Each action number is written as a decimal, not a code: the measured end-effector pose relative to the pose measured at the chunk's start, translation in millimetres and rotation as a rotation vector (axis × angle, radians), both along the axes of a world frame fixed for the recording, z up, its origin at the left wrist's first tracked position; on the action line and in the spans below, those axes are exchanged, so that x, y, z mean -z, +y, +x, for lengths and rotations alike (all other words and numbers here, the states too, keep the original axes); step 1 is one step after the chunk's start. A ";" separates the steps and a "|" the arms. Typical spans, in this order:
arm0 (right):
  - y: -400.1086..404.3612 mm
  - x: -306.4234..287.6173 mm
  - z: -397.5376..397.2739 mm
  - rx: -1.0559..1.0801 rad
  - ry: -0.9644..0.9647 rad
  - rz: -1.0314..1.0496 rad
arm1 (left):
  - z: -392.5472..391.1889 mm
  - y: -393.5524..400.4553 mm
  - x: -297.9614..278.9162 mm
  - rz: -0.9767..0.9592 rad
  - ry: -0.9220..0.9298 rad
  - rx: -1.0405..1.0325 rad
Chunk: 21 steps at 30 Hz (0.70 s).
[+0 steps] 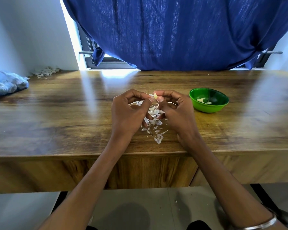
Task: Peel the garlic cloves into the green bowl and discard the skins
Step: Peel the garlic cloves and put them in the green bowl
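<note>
Right hand [176, 112] pinches a garlic clove [155, 96] between thumb and forefinger tips, other fingers curled under. Left hand [129, 113] meets it at the same spot, thumb and forefinger tips nipping the skin at the clove's left side; rest of its fingers curled toward the palm. Both hands held just above the table [56, 113], near its front edge, wrists apart, fingertips together.

Directly under and between the hands: a loose scatter of white garlic skins [154, 123] on the wood, running down toward the table edge. Edge of a thin white rim or plate shows behind the hands, mostly hidden, can't tell what it is.

Green bowl [209, 107] sits just right of the right hand, upright, a few peeled cloves [202, 100] inside.

Silver bangle [259, 224] on the right wrist.

Far left: blue plastic bag [5, 83] on the table. Back left corner: another heap of skins [46, 72]. Blue curtain [181, 34] hangs behind the table.
</note>
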State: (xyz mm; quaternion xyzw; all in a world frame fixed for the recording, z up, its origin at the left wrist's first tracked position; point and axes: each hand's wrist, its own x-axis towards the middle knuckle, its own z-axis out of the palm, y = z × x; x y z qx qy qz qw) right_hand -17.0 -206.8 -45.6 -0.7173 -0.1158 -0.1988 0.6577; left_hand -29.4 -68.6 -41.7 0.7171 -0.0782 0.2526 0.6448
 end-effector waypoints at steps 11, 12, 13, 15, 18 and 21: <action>2.8 1.4 -1.6 0.017 -0.109 -0.142 | 2.5 0.6 1.7 0.012 0.002 -0.039; 2.9 1.6 -1.9 0.029 -0.118 -0.149 | 2.8 0.6 1.9 0.009 0.005 -0.038; 3.1 1.9 -1.9 0.043 -0.132 -0.156 | 3.2 0.6 1.9 0.001 0.009 -0.038; 3.9 2.3 -1.8 0.066 -0.162 -0.177 | 3.6 0.8 1.8 -0.021 0.009 -0.043; 4.7 1.9 -1.7 0.064 -0.178 -0.184 | 2.0 0.7 0.7 -0.027 0.002 -0.042; 3.3 1.5 -2.0 0.078 -0.151 -0.176 | 0.9 -0.5 1.3 -0.025 0.007 -0.035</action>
